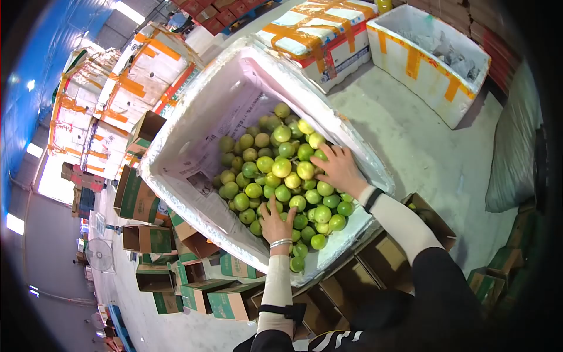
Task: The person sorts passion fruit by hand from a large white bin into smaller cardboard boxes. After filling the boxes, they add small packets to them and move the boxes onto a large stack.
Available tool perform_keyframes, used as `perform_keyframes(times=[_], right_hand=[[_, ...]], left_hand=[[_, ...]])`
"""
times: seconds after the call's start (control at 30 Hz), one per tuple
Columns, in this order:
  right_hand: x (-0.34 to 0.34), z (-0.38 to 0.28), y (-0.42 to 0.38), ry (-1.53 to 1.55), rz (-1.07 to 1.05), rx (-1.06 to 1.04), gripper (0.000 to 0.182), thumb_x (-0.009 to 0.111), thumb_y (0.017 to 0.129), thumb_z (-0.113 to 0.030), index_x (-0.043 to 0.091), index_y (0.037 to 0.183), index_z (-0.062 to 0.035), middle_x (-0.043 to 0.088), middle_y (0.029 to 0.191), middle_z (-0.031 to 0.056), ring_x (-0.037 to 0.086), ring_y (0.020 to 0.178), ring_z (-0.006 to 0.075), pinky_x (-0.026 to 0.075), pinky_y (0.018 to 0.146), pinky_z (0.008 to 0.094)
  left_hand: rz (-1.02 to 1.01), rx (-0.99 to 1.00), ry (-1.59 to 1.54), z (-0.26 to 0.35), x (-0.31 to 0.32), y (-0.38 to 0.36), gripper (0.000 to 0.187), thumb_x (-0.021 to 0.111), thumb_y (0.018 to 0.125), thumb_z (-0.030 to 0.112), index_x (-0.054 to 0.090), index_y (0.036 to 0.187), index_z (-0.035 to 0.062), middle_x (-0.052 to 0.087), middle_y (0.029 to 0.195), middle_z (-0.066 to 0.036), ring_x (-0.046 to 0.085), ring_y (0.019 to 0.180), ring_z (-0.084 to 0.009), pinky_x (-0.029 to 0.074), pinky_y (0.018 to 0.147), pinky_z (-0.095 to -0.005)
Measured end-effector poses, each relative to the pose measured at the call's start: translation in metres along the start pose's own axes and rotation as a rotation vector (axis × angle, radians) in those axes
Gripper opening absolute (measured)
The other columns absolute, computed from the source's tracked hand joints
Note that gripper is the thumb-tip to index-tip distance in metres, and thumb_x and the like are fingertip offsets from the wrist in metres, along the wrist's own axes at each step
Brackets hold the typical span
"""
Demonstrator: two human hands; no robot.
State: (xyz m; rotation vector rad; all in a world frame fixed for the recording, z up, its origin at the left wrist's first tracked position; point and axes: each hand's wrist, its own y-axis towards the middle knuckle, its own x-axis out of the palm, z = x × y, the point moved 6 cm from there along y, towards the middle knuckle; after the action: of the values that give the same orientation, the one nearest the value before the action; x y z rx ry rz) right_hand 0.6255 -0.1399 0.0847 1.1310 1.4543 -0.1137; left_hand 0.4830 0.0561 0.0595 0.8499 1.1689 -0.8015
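A large white foam box [193, 220] lined with newspaper [237, 114] holds a heap of round green and yellow-green fruits [281, 167]; they look like passion fruit. Both my arms reach over its near side. My left hand [275, 224], with a silver bangle at the wrist, rests on the near-left part of the heap, fingers spread. On the right of the heap lies my right hand [340, 170], a dark band round its wrist, its fingers apart and touching fruits. Neither hand has a fruit closed in its grasp.
Several open cardboard cartons [220, 299] stand left and along the near side. Taped foam boxes [319, 32] are behind, with an open foam box [431, 58] holding grey material at the back right. A fan [99, 254] stands far left; a grey sack [516, 146] is at right.
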Motion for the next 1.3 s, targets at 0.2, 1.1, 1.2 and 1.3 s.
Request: perform_keyframes(times=[0.2, 1.1, 1.2, 1.3], right_hand=[[-0.002, -0.004, 0.012, -0.118, -0.106, -0.001, 0.061, 0.073, 0.070, -0.046, 0.058, 0.123, -0.0194, 0.052, 0.111, 0.0114, 0.050, 0.097, 0.0280, 0.037, 0.081, 0.0419], [-0.001, -0.046, -0.036, 0.684, -0.019, 0.343, 0.063, 0.069, 0.070, -0.017, 0.045, 0.128, -0.0197, 0.057, 0.113, 0.0161, 0.058, 0.100, 0.0391, 0.049, 0.079, 0.0479], [0.018, -0.056, -0.014, 0.591, -0.211, 0.330, 0.065, 0.068, 0.071, -0.017, 0.041, 0.130, -0.0186, 0.059, 0.113, 0.0162, 0.060, 0.097, 0.0390, 0.049, 0.079, 0.0483], [0.035, -0.058, 0.009, 0.572, -0.407, 0.371, 0.053, 0.068, 0.070, -0.016, 0.051, 0.120, -0.0147, 0.063, 0.110, 0.0159, 0.061, 0.096, 0.0386, 0.050, 0.080, 0.0471]], left_hand=[[-0.057, -0.059, -0.077, 0.031, -0.002, -0.016, 0.097, 0.081, 0.066, 0.047, 0.032, 0.140, 0.0063, 0.038, 0.137, -0.020, 0.059, 0.098, -0.0421, 0.053, 0.073, -0.0482], [-0.601, -0.233, -1.421, 0.014, 0.043, 0.002, 0.040, 0.078, 0.079, 0.020, 0.057, 0.109, 0.0058, 0.064, 0.082, -0.006, 0.061, 0.064, -0.0127, 0.052, 0.056, -0.0277], [-0.510, -0.318, -1.633, 0.003, 0.048, -0.006, 0.036, 0.071, 0.085, 0.025, 0.058, 0.112, 0.0068, 0.063, 0.089, -0.010, 0.063, 0.068, -0.0171, 0.053, 0.059, -0.0288], [-0.698, -0.405, -1.680, 0.011, 0.060, -0.018, 0.037, 0.070, 0.085, 0.025, 0.057, 0.115, 0.0076, 0.063, 0.093, -0.009, 0.064, 0.074, -0.0183, 0.053, 0.061, -0.0287]])
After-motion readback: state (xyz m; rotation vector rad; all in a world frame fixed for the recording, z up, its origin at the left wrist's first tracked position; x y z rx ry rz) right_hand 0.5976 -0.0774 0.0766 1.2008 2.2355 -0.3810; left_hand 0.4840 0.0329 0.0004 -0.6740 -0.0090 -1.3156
